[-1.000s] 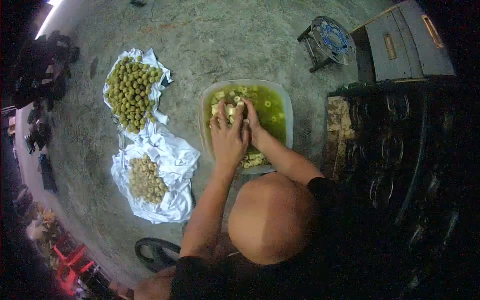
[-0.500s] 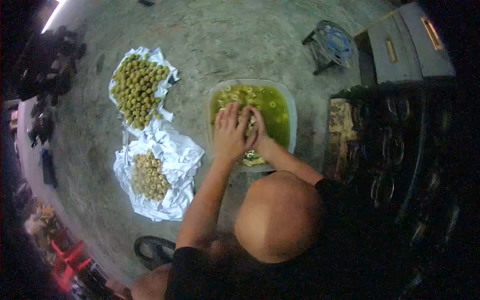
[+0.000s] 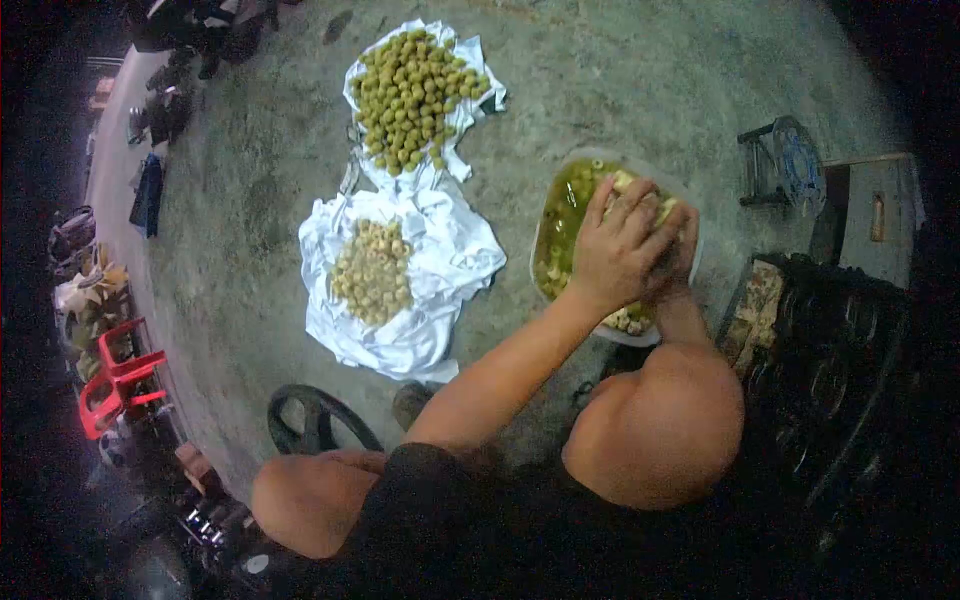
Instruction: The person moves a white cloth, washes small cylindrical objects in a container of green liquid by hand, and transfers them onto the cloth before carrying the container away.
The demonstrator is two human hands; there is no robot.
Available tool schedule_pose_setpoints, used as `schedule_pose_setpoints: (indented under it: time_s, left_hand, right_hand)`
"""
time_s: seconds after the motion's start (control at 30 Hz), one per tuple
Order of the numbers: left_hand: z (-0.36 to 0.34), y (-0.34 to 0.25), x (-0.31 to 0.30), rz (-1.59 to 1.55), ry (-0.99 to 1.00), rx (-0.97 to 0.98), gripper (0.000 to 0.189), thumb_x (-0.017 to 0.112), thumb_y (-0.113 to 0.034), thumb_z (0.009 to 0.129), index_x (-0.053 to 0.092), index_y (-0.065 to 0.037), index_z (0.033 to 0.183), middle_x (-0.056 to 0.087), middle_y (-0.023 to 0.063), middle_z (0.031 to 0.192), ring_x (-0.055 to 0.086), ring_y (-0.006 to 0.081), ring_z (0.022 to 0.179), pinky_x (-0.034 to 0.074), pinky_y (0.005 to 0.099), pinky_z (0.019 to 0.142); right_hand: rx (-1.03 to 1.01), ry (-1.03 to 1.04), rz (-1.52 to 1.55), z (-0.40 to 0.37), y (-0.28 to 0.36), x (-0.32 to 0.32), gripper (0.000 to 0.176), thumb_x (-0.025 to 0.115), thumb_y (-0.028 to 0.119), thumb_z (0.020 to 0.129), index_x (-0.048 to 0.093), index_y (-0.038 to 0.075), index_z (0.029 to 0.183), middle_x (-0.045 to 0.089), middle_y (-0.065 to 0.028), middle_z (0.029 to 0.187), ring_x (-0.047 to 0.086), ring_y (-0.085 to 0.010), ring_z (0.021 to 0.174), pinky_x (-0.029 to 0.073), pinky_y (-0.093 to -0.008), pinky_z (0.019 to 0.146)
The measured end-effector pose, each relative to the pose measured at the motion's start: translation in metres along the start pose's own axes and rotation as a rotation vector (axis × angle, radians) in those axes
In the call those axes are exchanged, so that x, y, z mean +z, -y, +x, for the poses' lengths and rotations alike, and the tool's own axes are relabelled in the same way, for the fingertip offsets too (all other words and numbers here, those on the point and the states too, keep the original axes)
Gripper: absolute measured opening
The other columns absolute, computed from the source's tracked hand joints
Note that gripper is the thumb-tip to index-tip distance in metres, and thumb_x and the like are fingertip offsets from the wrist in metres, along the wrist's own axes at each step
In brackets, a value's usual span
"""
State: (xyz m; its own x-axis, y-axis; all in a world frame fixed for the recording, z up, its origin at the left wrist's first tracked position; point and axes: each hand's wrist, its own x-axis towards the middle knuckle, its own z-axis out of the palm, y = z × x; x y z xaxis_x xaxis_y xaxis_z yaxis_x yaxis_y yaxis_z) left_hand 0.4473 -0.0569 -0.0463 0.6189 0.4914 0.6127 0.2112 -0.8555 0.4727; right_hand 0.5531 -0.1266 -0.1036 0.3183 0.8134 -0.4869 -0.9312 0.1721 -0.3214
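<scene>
Over a translucent plastic tub (image 3: pixel 537 262) of greenish-yellow liquid, both my hands are cupped together around a clump of pale, ring-like fruit pieces (image 3: pixel 668 207). My left hand (image 3: pixel 622 245) lies over the near side of the clump, fingers curled and slightly spread, its back facing me. Against its far right side, my right hand (image 3: pixel 682 245) presses in, mostly hidden behind the left. More pale pieces (image 3: pixel 628 322) show at the tub's near end, and a small ring floats by the far rim.
To the left, round green fruits (image 3: pixel 410 95) are heaped on white cloth. Nearer, pale pieces (image 3: pixel 372 272) lie on another crumpled white cloth (image 3: pixel 455 235). A stool (image 3: pixel 795 165) stands at right. A black wheel-like ring (image 3: pixel 315 418) and red plastic chair (image 3: pixel 125 370) are at lower left.
The view has turned, so the tub and cloths appear further right. My hands, earlier lowered side by side into the tub, are now pressed together around a clump of pieces.
</scene>
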Motion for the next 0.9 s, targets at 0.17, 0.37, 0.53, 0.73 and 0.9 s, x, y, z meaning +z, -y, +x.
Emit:
schedule_pose_setpoints:
  time_s: [0.17,0.37,0.53,0.73,0.9]
  left_hand:
    - [-0.070,0.015,0.068,-0.101,0.257,-0.267,0.056,0.073,-0.030,0.072,0.063,-0.018,0.126,0.061,0.0124,0.114,0.053,0.0336,0.122,0.033,0.0556,0.110]
    - [-0.038,0.005,0.009,-0.084,-0.069,-0.247,0.042,0.068,-0.027,0.079,0.066,-0.015,0.119,0.061,0.0102,0.111,0.056,0.0284,0.118,0.036,0.0518,0.106]
    - [-0.010,0.042,-0.101,0.022,-0.484,-0.312,0.037,0.065,-0.027,0.081,0.068,-0.013,0.116,0.063,0.0104,0.110,0.058,0.0309,0.111,0.041,0.0488,0.100]
    - [-0.075,0.115,-0.213,0.256,-0.884,-0.507,0.033,0.059,-0.020,0.088,0.068,-0.007,0.116,0.064,0.0131,0.113,0.058,0.0320,0.111,0.045,0.0442,0.098]
    - [-0.186,0.196,-0.237,0.118,-0.856,-0.744,0.031,0.058,-0.015,0.091,0.066,-0.008,0.120,0.063,0.0144,0.116,0.055,0.0335,0.114,0.044,0.0433,0.098]
  right_hand:
    - [0.057,-0.061,-0.030,-0.014,-0.008,-0.054,0.038,0.043,0.046,0.099,0.057,0.014,0.114,0.059,-0.0077,0.118,0.056,-0.0243,0.108,0.045,-0.0422,0.097]
    - [0.052,-0.205,-0.285,0.002,-0.007,-0.023,0.039,0.049,0.048,0.095,0.058,0.013,0.111,0.060,-0.0054,0.114,0.059,-0.0218,0.105,0.050,-0.0414,0.090]
    - [-0.197,0.209,-0.981,0.001,-0.070,0.150,0.038,0.050,0.049,0.093,0.061,0.015,0.106,0.062,-0.0016,0.098,0.062,-0.0170,0.093,0.054,-0.0369,0.081]
    - [0.515,0.366,-0.727,0.022,-0.234,0.249,0.037,0.056,0.049,0.090,0.062,0.015,0.102,0.063,-0.0034,0.091,0.064,-0.0170,0.080,0.055,-0.0348,0.073]
    - [0.385,0.342,-1.062,0.074,-0.376,0.197,0.048,0.054,0.050,0.092,0.065,0.004,0.104,0.068,-0.0113,0.091,0.066,-0.0258,0.081,0.052,-0.0383,0.078]
